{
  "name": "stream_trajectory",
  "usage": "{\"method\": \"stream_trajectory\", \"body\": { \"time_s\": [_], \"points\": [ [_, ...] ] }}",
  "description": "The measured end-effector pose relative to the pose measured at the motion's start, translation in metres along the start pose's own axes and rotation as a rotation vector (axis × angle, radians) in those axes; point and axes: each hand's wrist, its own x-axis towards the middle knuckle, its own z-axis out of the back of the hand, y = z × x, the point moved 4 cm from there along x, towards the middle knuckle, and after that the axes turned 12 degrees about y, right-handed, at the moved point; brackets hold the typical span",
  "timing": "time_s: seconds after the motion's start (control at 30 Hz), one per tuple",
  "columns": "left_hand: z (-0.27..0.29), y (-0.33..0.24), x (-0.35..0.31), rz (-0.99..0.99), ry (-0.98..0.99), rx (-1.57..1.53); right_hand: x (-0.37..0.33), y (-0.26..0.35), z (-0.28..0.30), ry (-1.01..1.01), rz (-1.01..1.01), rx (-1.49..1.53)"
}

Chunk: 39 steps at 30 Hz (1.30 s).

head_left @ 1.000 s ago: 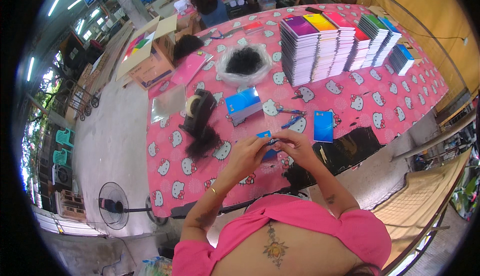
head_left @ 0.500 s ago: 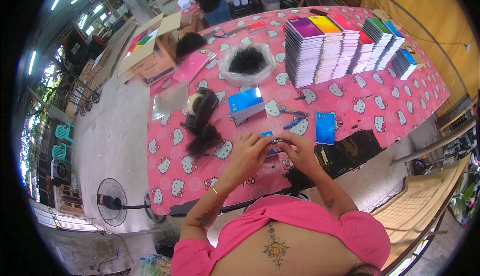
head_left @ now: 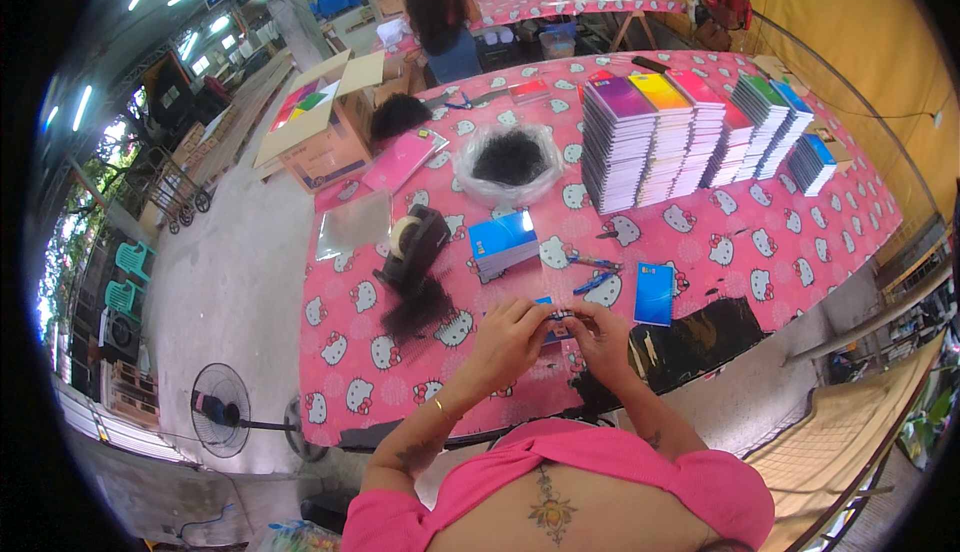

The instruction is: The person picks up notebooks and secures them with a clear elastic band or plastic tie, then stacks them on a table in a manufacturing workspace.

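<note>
A small blue notebook point(head_left: 556, 334) lies at the table's near edge, mostly covered by my hands. My left hand point(head_left: 512, 340) is closed, thumb and fingers pinching at its bound edge. Closed beside it, my right hand point(head_left: 602, 340) pinches the same edge, fingertips almost meeting the left ones. Any fine wire between the fingertips is too small to make out. Right of my hands lies a single blue spiral notebook point(head_left: 654, 294). Beyond them are a short stack of blue notebooks point(head_left: 503, 243) and blue-handled pliers point(head_left: 594, 283).
A black tape dispenser point(head_left: 415, 252) and a heap of black binding wires point(head_left: 418, 310) sit to the left. A plastic bag of black wires point(head_left: 508, 159) stands farther back. Tall notebook stacks point(head_left: 625, 152) rise at the right. An open carton point(head_left: 325, 142) and a person point(head_left: 440, 22) are beyond.
The view has tilted up, so the table sits lower in the picture. My hands stay pinched together at the blue notebook's edge, with only slight finger movement.
</note>
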Motion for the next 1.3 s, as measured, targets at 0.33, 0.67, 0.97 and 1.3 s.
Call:
{"method": "stream_trajectory", "body": {
  "time_s": [0.33, 0.67, 0.97, 1.3],
  "points": [
    [0.001, -0.004, 0.0, 0.044, 0.039, 0.032, 0.0, 0.003, 0.0, -0.026, 0.092, -0.077],
    [-0.001, -0.001, 0.0, 0.018, 0.071, 0.022, 0.004, 0.007, 0.007, 0.067, 0.13, -0.239],
    [-0.038, 0.034, -0.031, 0.115, 0.07, 0.097, 0.006, -0.011, 0.111, -0.481, 0.053, -0.409],
    [-0.094, 0.066, -0.074, -0.017, 0.205, 0.312, -0.053, -0.087, 0.096, -0.049, -0.099, -0.994]
  ]
}}
